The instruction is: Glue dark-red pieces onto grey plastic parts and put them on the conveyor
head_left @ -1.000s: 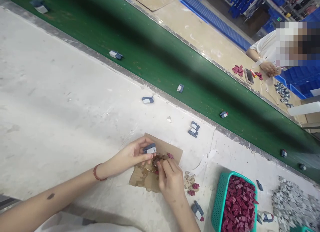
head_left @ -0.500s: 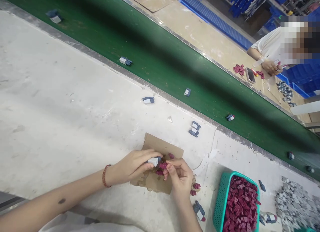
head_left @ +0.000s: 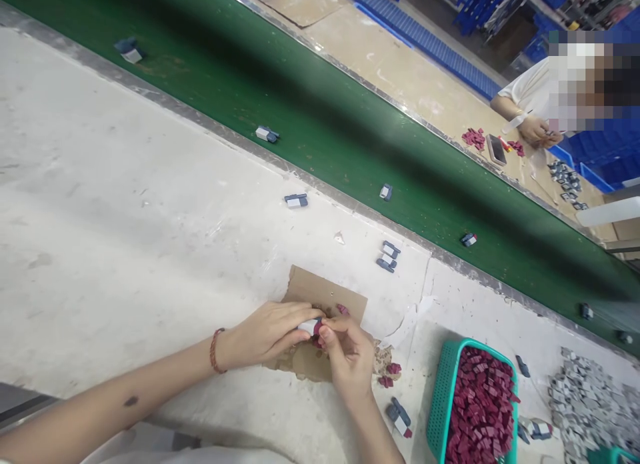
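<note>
My left hand (head_left: 270,331) is closed around a small grey-and-white part (head_left: 309,327) over a torn piece of brown cardboard (head_left: 325,294). My right hand (head_left: 347,354) meets it from the right, its fingertips pinching a small dark red piece (head_left: 319,331) against the part's end. A red bead bracelet circles my left wrist. Loose dark red pieces (head_left: 343,309) lie on the cardboard and beside my right hand.
A green conveyor belt (head_left: 310,111) runs diagonally behind the white table, carrying spaced grey-and-white parts (head_left: 267,134). More such parts (head_left: 296,200) lie on the table. A teal basket (head_left: 440,397) of dark red pieces and a grey parts heap (head_left: 585,397) sit right. Another person's hands (head_left: 537,131) work across the belt.
My left hand lowered the grey-and-white part onto the cardboard. My right hand picked up a dark red piece and brought it to the part's end. Parts on the belt drifted right.
</note>
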The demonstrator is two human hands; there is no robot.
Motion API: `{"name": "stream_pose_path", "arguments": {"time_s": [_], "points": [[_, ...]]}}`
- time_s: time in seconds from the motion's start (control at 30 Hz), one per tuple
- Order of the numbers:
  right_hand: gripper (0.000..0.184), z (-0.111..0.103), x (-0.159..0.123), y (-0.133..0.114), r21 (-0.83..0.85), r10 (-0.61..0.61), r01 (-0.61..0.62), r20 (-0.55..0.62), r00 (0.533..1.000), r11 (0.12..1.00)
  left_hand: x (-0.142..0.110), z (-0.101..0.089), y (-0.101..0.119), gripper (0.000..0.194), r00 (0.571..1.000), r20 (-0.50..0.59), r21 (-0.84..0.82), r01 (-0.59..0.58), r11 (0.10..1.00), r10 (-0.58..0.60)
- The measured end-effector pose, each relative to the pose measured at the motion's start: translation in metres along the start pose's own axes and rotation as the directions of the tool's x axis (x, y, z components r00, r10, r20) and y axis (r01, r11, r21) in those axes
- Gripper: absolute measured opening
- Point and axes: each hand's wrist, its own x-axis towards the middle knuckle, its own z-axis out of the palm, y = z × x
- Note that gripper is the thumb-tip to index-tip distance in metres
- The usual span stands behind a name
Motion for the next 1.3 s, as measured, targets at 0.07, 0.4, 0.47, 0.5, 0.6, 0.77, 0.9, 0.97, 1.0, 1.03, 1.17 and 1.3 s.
{"name": "stream_pose_path", "arguments": {"time_s": [0.07,0.4,0.47,0.5,0.6,0.77,0.9,0.97,1.0,1.03,1.17,1.3], "points": [[0.020,0.000,-0.001,-0.004,-0.059,-0.020,0.020,0.003,1.000,0.998,-0.003,0.000,-0.001,0.053,1.000,-0.008,0.018,-0.011,1.000,0.011],[0.026,-0.009,-0.016,-0.020,-0.292,-0.210,0.209,0.026,0.977,0.933,-0.009,0.006,-0.002,0.035,0.997,-0.023,0.140,-0.072,0.988,0.076],[0.025,-0.029,-0.025,-0.028,-0.339,-0.215,0.211,0.027,0.976,0.917,0.001,-0.001,0.004,0.034,0.998,0.045,0.132,-0.060,0.989,0.054],[0.024,-0.043,-0.032,-0.032,-0.387,-0.216,0.196,-0.010,0.976,0.901,0.009,-0.007,0.006,0.034,0.996,0.073,0.129,-0.052,0.990,0.042],[0.023,-0.101,-0.054,-0.040,-0.623,-0.255,0.036,-0.266,0.930,0.781,0.045,-0.028,0.007,0.038,0.999,0.028,0.147,0.042,0.988,-0.047],[0.023,-0.181,-0.075,-0.028,-0.893,-0.143,-0.208,-0.285,0.948,0.400,0.135,-0.056,-0.020,0.051,0.976,-0.136,0.326,0.208,0.922,-0.172],[0.031,-0.195,-0.073,-0.010,-0.956,-0.071,-0.183,-0.204,0.976,0.229,0.197,-0.058,-0.055,0.046,0.964,-0.190,0.415,0.252,0.874,-0.187],[0.033,-0.196,-0.071,-0.005,-0.963,-0.084,-0.140,-0.163,0.983,0.231,0.219,-0.052,-0.067,0.045,0.963,-0.205,0.448,0.253,0.857,-0.177],[0.032,-0.198,-0.070,-0.004,-0.960,-0.094,-0.122,-0.150,0.984,0.252,0.228,-0.047,-0.070,0.045,0.966,-0.203,0.461,0.239,0.854,-0.161],[0.032,-0.199,-0.070,-0.004,-0.953,-0.100,-0.110,-0.143,0.985,0.283,0.236,-0.041,-0.071,0.046,0.973,-0.189,0.471,0.210,0.857,-0.134],[0.028,-0.205,-0.073,-0.011,-0.894,-0.073,-0.123,-0.171,0.983,0.431,0.270,-0.012,-0.062,0.046,0.999,-0.034,0.451,-0.011,0.893,0.029],[0.025,-0.203,-0.077,-0.022,-0.841,-0.005,-0.159,-0.188,0.982,0.516,0.304,0.016,-0.053,0.043,0.984,0.125,0.348,-0.162,0.923,0.126]]}}
